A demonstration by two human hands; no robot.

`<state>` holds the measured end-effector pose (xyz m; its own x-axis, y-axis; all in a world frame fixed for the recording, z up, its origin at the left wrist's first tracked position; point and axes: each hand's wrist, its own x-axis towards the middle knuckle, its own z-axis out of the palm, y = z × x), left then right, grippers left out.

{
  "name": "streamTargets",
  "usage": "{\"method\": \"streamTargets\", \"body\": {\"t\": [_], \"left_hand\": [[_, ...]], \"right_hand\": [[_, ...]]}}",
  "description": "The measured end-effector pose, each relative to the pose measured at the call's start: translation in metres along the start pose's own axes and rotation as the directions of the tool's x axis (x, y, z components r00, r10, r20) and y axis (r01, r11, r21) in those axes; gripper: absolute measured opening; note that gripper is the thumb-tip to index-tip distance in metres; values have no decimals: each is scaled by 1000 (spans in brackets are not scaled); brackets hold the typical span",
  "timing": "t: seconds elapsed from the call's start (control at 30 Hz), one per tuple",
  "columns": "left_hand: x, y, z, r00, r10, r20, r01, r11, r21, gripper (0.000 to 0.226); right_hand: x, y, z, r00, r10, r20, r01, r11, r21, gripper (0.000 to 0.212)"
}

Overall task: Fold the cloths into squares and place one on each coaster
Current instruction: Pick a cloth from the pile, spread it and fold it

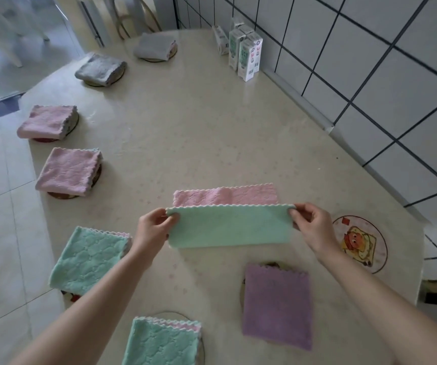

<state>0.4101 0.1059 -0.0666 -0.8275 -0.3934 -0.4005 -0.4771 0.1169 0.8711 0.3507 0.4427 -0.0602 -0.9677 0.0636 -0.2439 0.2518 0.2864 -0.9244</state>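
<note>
A green-and-pink cloth (229,226) lies in the middle of the table, its green half lifted over the pink half (225,196). My left hand (153,227) pinches its left corner. My right hand (312,225) pinches its right corner. One round coaster with a cartoon picture (358,243) lies bare at the right. Folded cloths rest on the other coasters: purple (276,304), two green (88,260) (162,342), two pink (70,171) (47,122) and two grey (100,68) (155,46).
Several small cartons (246,51) stand at the back by the tiled wall (370,61). The table's edge (35,164) runs along the left, with floor tiles beyond. A chair (133,19) stands behind the far end.
</note>
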Motion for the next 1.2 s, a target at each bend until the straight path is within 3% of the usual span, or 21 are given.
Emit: {"method": "streamTargets", "body": {"t": [0.3, 0.63, 0.77, 1.2], "left_hand": [[54, -5, 20, 996, -68, -58, 68, 998, -4, 9], [79, -21, 23, 997, 35, -71, -23, 986, 164, 22], [80, -17, 27, 993, 68, -101, -42, 971, 235, 32], [88, -11, 32, 987, -11, -158, 56, 957, 283, 19]], "right_hand": [[66, 14, 29, 998, 63, -1, -63, 998, -16, 18], [99, 30, 41, 999, 43, -3, -42, 972, -232, 6], [103, 31, 43, 998, 39, -40, -49, 951, -304, 10], [113, 16, 48, 987, 136, -88, -161, 898, -410, 13]]}}
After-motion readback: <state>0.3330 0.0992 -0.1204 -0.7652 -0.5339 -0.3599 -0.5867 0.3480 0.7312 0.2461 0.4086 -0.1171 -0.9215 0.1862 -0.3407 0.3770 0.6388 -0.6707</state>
